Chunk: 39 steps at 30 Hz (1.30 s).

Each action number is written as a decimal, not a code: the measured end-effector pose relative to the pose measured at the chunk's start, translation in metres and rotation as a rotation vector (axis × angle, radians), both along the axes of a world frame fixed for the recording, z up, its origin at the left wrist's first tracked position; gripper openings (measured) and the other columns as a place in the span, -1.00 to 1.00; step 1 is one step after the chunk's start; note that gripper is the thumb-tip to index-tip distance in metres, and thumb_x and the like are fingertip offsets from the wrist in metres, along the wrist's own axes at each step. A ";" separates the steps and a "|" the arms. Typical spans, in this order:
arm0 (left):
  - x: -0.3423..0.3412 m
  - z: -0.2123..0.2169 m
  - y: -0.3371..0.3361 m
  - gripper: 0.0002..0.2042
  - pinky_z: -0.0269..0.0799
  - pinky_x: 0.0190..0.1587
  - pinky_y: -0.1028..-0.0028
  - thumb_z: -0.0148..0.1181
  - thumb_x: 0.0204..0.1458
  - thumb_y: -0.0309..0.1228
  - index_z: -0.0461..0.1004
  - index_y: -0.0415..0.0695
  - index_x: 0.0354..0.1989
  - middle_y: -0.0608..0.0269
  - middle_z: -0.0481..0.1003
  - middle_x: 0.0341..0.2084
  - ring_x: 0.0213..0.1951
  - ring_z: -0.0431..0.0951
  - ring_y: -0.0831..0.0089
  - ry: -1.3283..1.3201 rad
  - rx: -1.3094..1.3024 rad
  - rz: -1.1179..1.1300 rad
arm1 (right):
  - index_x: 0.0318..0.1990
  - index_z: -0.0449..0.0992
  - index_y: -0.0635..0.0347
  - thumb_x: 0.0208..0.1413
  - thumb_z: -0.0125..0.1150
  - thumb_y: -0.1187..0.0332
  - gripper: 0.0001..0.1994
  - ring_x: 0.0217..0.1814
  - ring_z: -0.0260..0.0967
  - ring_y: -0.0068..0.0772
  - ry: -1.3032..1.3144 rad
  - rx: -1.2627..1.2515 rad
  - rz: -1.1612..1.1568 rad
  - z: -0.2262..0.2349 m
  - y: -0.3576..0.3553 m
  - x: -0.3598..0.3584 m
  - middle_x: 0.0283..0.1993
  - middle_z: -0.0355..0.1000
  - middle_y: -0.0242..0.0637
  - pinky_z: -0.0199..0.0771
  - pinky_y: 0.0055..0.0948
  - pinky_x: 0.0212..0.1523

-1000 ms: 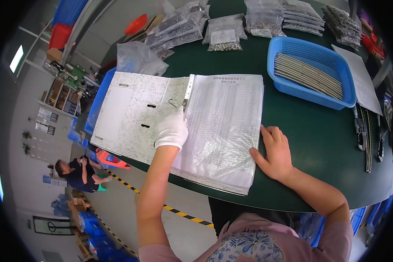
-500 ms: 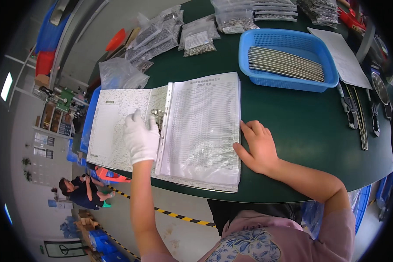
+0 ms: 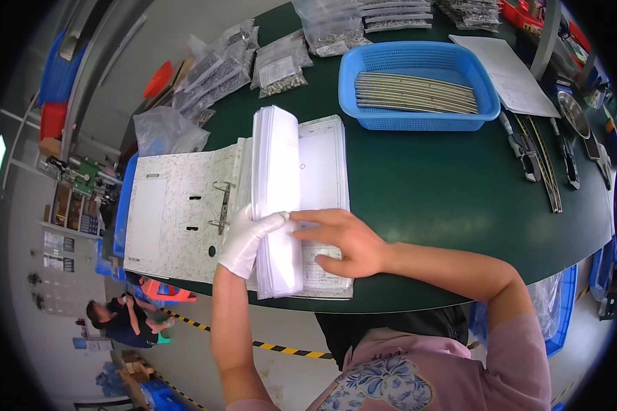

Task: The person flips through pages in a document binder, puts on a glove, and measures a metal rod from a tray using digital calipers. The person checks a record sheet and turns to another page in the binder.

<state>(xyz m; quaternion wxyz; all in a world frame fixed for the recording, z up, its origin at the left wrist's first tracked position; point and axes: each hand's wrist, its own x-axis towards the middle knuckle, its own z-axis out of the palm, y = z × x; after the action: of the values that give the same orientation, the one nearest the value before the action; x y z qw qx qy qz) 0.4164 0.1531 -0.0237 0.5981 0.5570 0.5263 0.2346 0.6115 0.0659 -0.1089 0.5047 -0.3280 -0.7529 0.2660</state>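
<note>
A lever-arch binder (image 3: 178, 226) with a marbled grey-white cover lies spread on the green table. My left hand (image 3: 245, 236), in a white glove, is closed round a thick stack of plastic-sleeved pages (image 3: 275, 164), thumb on top. The stack is lifted and curled toward the left. Under it, to the right, a page with a line drawing (image 3: 322, 161) shows. My right hand (image 3: 353, 243) is bare, its fingers apart, over that page. Its index fingertip is at the stack's edge beside my left thumb. Left of the stack, the metal rings (image 3: 221, 205) are visible.
Beyond the binder stands a blue basket (image 3: 488, 113) of thin metal rods. To its right lie a paper sheet (image 3: 507, 75) and calipers (image 3: 524, 154). Bags of small metal parts (image 3: 281, 72) line the far side. A seated person (image 3: 127, 318) is at the left.
My left hand has moved onto the pages and turned a stack over leftward, uncovering a drawing. My right hand has come in from the binder's right edge. The view has shifted slightly.
</note>
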 end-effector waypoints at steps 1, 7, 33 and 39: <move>-0.009 -0.004 -0.001 -0.71 0.50 -0.24 0.49 0.28 -0.04 -0.48 0.47 -0.31 -0.13 0.17 0.56 -0.34 -0.29 0.57 0.46 -0.063 0.038 0.024 | -0.01 0.47 0.22 -0.19 0.19 0.40 -0.54 0.18 0.25 -0.03 -0.053 0.016 -0.143 0.000 0.001 0.006 0.16 0.29 -0.04 0.20 -0.17 0.16; -0.084 0.008 -0.007 -0.55 0.56 -0.20 0.41 0.07 0.15 -0.19 0.34 -0.29 0.08 0.02 0.52 -0.20 -0.28 0.59 0.33 -0.393 -0.036 0.475 | -0.36 0.53 0.15 -0.16 0.16 0.39 -0.84 -0.28 0.34 -0.24 -0.199 -0.092 -0.769 -0.004 0.017 0.041 -0.34 0.38 -0.30 0.22 -0.25 -0.24; -0.066 -0.033 -0.027 -0.86 0.38 -0.44 0.61 0.30 0.01 -0.43 0.45 -0.13 -0.48 0.39 0.48 -0.54 -0.52 0.43 0.66 -0.079 0.265 0.394 | 0.10 0.32 0.39 -0.18 0.23 0.26 -0.38 0.28 0.15 0.06 -0.337 0.104 -0.220 0.013 -0.004 -0.018 0.25 0.18 0.12 0.15 -0.08 0.24; -0.075 -0.053 -0.029 -0.86 0.38 -0.39 0.61 0.27 0.03 -0.45 0.40 -0.13 -0.38 0.38 0.46 -0.46 -0.46 0.43 0.66 -0.159 0.312 0.417 | 0.08 0.30 0.49 0.00 0.11 0.15 -0.41 0.35 -0.01 0.12 -0.653 -0.260 -0.602 0.009 -0.031 0.022 0.27 0.08 0.16 -0.07 0.10 0.32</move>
<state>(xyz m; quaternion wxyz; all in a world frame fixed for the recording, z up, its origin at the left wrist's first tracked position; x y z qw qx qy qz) 0.3418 0.1239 -0.0762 0.4832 0.5018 0.5383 0.4742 0.6336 0.0344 -0.1004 0.2507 -0.6592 -0.7041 0.0829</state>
